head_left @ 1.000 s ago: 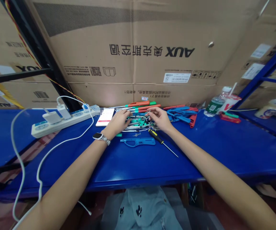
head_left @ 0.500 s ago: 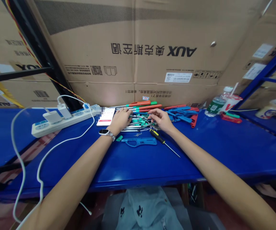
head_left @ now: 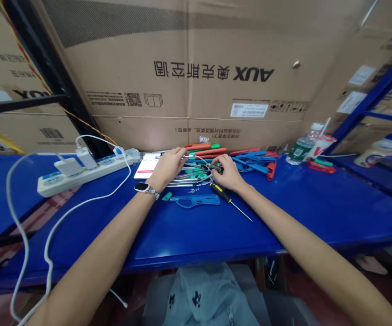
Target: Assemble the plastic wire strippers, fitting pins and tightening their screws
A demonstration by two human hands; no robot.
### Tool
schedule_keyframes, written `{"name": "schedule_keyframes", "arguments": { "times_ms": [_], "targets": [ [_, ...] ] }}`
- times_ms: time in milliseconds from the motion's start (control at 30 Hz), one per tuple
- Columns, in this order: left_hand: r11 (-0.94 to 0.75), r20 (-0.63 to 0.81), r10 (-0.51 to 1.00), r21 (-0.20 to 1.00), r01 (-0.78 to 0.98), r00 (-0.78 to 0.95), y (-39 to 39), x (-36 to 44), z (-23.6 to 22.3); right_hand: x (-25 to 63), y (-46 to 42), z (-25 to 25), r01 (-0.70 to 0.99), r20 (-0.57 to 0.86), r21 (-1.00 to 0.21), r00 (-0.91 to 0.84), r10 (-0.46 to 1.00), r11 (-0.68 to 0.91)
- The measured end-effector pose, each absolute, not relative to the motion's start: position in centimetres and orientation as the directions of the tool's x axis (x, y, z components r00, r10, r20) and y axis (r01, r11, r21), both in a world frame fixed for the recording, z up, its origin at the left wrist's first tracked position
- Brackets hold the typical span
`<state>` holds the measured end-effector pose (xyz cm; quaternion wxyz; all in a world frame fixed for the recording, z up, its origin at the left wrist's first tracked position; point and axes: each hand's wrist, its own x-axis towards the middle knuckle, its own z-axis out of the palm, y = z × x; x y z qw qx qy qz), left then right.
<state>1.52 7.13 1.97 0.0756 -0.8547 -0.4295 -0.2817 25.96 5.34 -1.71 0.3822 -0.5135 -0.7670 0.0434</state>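
Observation:
My left hand, with a watch on its wrist, is closed round a thin metal lighter tube above the pile. A pale wire runs from the tube's right end toward my right hand. The fingers of that hand are bent together among small dark and metal parts, and what they grip is too small to name. Beneath both hands lie loose metal tubes and green pieces. Close in front are a blue lighter handle shell and a yellow-and-black screwdriver.
Orange-handled lighters lie behind the pile, and blue handle shells to its right. At left are a phone and a white power strip with cables. A water bottle and cup stand at right, before a cardboard wall.
My left hand has lifted from the pile and closed on a metal tube. My right hand has turned slightly, its fingers lower over the small parts. The view has shifted a little.

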Motion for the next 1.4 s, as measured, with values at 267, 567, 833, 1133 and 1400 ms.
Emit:
{"name": "schedule_keyframes", "arguments": {
  "times_ms": [267,567,833,1133,1400],
  "targets": [
    [-0.625,0.581,0.685,0.161,0.764,0.439,6.6,1.9,2.1,25.1,5.2,-1.7,0.81,0.549,-0.392,-0.174,0.817,0.435],
    [-0.625,0.581,0.668,0.098,0.774,0.466,6.1,1.5,1.9,24.9,4.6,-1.0,0.886,0.525,-0.22,-0.245,0.815,0.408],
    [-0.588,0.558,0.697,0.084,0.804,0.451,6.2,1.5,1.9,24.7,5.6,-0.6,0.866,0.347,-0.416,-0.13,0.929,0.277],
    [-0.566,0.537,0.719,0.081,0.821,0.442,6.3,1.3,1.7,25.2,5.7,-0.7,0.78,0.402,-0.483,-0.206,0.892,0.397],
    [-0.525,0.506,0.759,0.1,0.846,0.411,6.2,0.9,1.6,26.4,5.3,-0.8,0.765,0.551,-0.347,-0.302,0.778,0.543]
  ]
}}
